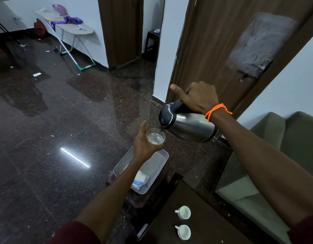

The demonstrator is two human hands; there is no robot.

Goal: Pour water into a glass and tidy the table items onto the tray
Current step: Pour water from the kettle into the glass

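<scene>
Two hands aloft, right hand point(199, 99) gripping tilted kettle point(187, 125), left hand point(145, 145) gripping glass point(155, 136) above tray's point(161, 154) far edge

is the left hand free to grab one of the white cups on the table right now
Probably not. The left hand is wrapped around the glass held under the kettle, which the right hand tilts. The two white cups stand uncovered, so the path itself looks free.

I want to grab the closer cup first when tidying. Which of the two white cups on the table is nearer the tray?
The upper white cup, farther from the camera, is nearer the tray. The other cup sits below it, closer to the person.
</scene>
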